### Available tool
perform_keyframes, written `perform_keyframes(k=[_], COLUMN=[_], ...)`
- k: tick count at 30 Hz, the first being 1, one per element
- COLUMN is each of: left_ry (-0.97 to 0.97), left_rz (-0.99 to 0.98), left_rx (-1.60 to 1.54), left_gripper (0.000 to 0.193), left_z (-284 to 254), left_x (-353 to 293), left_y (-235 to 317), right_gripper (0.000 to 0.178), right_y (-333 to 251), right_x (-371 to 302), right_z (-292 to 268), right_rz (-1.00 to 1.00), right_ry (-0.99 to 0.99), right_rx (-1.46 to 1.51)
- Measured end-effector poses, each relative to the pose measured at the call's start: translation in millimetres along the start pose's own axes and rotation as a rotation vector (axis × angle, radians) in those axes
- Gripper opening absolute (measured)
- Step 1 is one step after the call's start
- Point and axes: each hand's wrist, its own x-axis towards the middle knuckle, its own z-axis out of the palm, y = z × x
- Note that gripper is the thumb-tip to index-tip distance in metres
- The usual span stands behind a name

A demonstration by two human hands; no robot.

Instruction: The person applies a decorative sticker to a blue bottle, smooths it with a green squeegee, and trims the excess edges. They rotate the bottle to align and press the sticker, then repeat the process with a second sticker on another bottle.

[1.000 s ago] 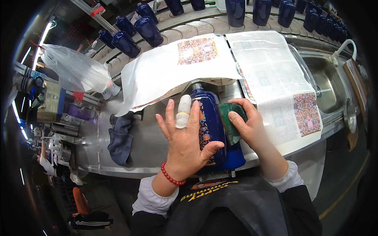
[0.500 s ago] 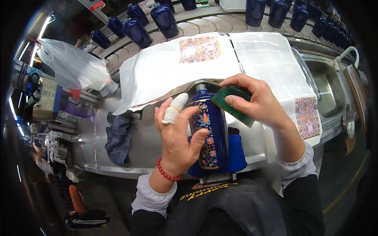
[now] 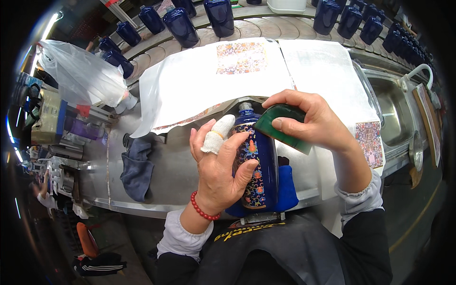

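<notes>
Right hand (image 3: pixel 317 124): pinches a green scraper (image 3: pixel 281 124) between the thumb and the fingers.
Scraper edge: its near corner overlaps the right shoulder of a blue bottle (image 3: pixel 269 166); I cannot tell whether they touch.
Left hand (image 3: pixel 214 173): sits left of that pinch with fingers spread, index finger and thumb reaching over the bottle's front; firm contact cannot be told.
Finger cover (image 3: pixel 220 135): white, on one left-hand finger.
Bottle: lies between the two hands, neck pointing away, a flowered strip (image 3: pixel 253 176) on its upper face.
Blue cloth (image 3: pixel 286 190): under the bottle, below the pinch.
Paper sheets (image 3: pixel 185 90): just beyond both hands, bearing flowered prints.
Grey cloth (image 3: pixel 137 170): left of the left hand, well apart.
Sink (image 3: pixel 393 116): right of the right hand.
Other bottles (image 3: pixel 220 19): blue, upright, farthest beyond the hands.
</notes>
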Motion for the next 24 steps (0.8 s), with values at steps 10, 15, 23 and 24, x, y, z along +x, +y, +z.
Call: perform_keyframes(k=[10, 15, 23, 24], left_ry=[0.012, -0.005, 0.015, 0.015], left_rz=[0.013, 0.030, 0.087, 0.083], left_rx=[-0.007, 0.053, 0.127, 0.119], left_gripper=[0.048, 0.047, 0.043, 0.041], left_z=[1.4, -0.3, -3.3, -4.1], left_x=[0.5, 1.0, 1.2, 1.8], left_y=[-1.9, -0.8, -2.7, -3.4], right_gripper=[0.032, 0.032, 0.032, 0.032], right_y=[1.3, 2.5, 2.0, 2.0], right_x=[2.2, 2.5, 2.3, 2.5], right_z=[-2.8, -1.2, 0.4, 0.7], right_rz=[-0.014, -0.035, -0.035, -0.045], right_ry=[-0.026, -0.034, -0.036, -0.033], right_rx=[-0.026, -0.023, -0.037, -0.051])
